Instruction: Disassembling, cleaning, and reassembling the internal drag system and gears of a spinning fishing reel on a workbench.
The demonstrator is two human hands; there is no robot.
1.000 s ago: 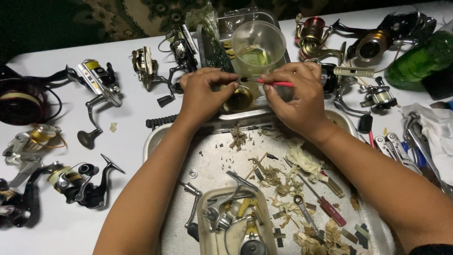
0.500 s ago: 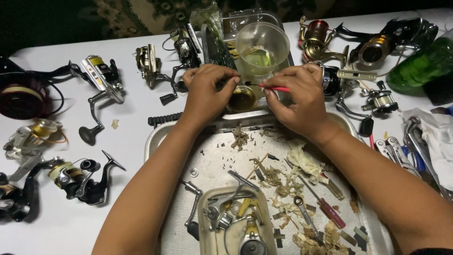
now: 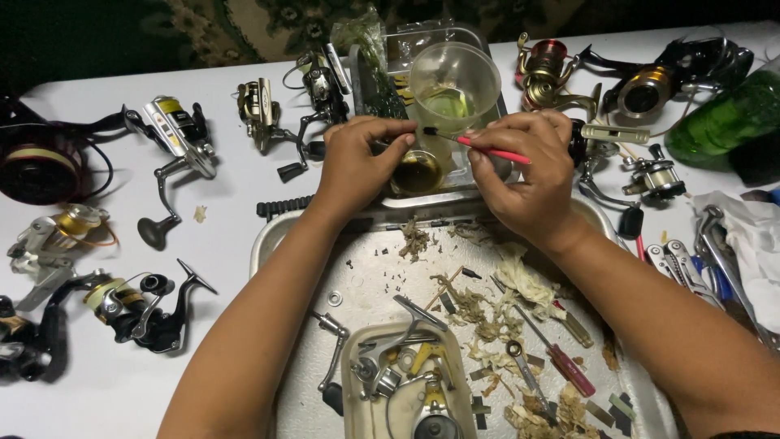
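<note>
My left hand (image 3: 355,162) pinches a small reel part whose gold rim (image 3: 417,172) shows below the fingers, above the far edge of a metal tray (image 3: 280,236). My right hand (image 3: 528,175) holds a thin red-handled brush (image 3: 487,149), its dark tip pointing left toward my left fingertips. Just behind both hands stands a clear plastic cup (image 3: 455,81) with yellowish liquid at the bottom. The part itself is mostly hidden by my fingers.
The tray holds scraps, screwdrivers (image 3: 561,358), screws and a plastic tub of reel parts (image 3: 406,382). Several fishing reels (image 3: 175,134) lie around on the white table. A green bottle (image 3: 723,114) and pliers (image 3: 691,268) lie at right.
Both hands have shifted slightly toward me with the part. The brush has tilted so its tip now meets my left fingertips.
</note>
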